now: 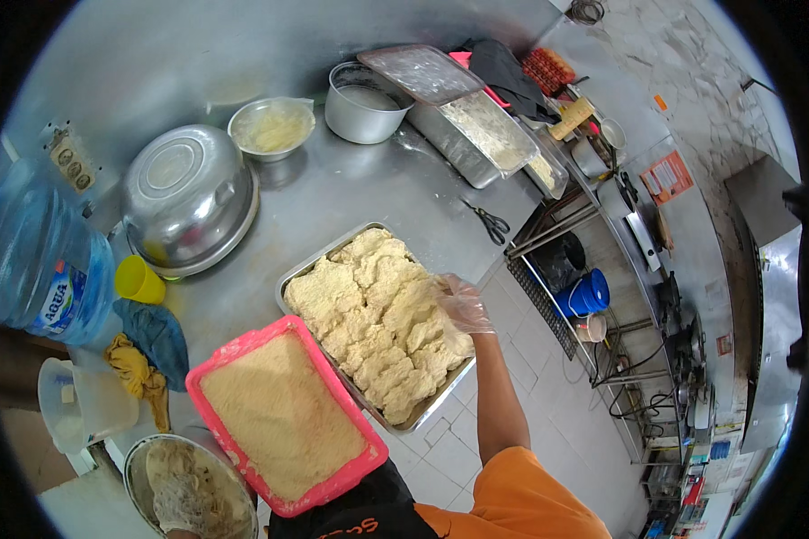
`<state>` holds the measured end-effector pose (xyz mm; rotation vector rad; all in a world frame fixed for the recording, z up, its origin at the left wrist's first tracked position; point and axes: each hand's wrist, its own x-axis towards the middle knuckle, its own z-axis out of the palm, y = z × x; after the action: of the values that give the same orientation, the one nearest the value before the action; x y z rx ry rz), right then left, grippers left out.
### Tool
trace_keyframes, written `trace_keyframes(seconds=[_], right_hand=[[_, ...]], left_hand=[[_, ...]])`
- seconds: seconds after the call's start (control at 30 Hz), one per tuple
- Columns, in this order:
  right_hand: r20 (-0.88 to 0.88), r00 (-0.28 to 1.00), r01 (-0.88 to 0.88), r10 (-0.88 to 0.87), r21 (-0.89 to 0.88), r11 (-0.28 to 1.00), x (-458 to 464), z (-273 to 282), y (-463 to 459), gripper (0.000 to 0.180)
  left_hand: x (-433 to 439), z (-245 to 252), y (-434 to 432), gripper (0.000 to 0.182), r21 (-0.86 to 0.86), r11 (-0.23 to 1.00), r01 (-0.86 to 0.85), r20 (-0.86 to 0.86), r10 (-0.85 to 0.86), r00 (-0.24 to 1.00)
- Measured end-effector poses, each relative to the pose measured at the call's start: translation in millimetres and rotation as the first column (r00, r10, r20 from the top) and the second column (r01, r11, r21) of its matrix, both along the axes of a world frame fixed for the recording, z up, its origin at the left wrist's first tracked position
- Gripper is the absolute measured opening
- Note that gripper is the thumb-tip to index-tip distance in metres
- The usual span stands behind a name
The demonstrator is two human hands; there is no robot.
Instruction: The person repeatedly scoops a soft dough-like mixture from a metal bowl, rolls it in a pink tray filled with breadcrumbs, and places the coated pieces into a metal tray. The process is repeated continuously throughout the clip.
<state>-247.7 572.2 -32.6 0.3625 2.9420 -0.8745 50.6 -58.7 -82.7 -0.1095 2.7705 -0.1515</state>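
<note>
My right hand [464, 308], in a clear plastic glove, touches the breaded pieces [377, 316] at the right side of a metal tray [433, 406]; whether its fingers grip one is hidden. At the lower left, my left hand [178, 502], its glove coated with batter, is in a round metal bowl [131, 465] of wet brownish batter with pieces in it. What its fingers hold does not show. Between the two hands, a pink plastic tray [377, 453] of fine breadcrumbs [283, 411] overlaps the table's front edge, beside the metal tray.
An upturned metal basin [189, 195], a yellow cup [139, 279], cloths [152, 340] and a large water bottle [47, 263] stand left. Behind are a bagged bowl [272, 128] and a pot [364, 104]. Scissors [491, 222] lie near the right edge, by deep metal pans [455, 145].
</note>
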Motion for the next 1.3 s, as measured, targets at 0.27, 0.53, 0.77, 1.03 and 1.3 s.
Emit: trace_keyframes(seconds=[0.27,0.53,0.77,1.03,1.3], right_hand=[[-0.125,0.987,-0.064,0.101,0.272,0.96,7.3,-36.3,7.9,0.03],[-0.216,0.948,-0.167,0.232,0.28,0.945,27.7,-7.9,-29.6,0.027],[-0.026,0.955,-0.154,0.295,-0.894,0.421,112.0,14.7,-214.3,0.038],[0.217,0.798,0.017,0.562,-0.941,0.338,130.2,-27.1,-321.3,0.063],[0.404,0.67,0.161,0.622,-0.898,0.41,173.6,-32.1,-292.9,0.049]], left_hand=[[18.3,18.9,-6.9,0.053,0.148,0.987,-0.07,-0.039,0.077,0.996],[50.9,51.3,-19.5,0.053,0.373,0.912,-0.169,-0.064,0.207,0.976],[60.5,69.6,-23.1,0.053,0.515,0.822,-0.241,-0.037,0.302,0.952],[78.6,88.1,-26.3,0.053,0.671,0.676,-0.305,-0.03,0.435,0.9],[54.9,124.3,-8.9,0.053,0.846,0.472,-0.247,-0.027,0.501,0.865]])
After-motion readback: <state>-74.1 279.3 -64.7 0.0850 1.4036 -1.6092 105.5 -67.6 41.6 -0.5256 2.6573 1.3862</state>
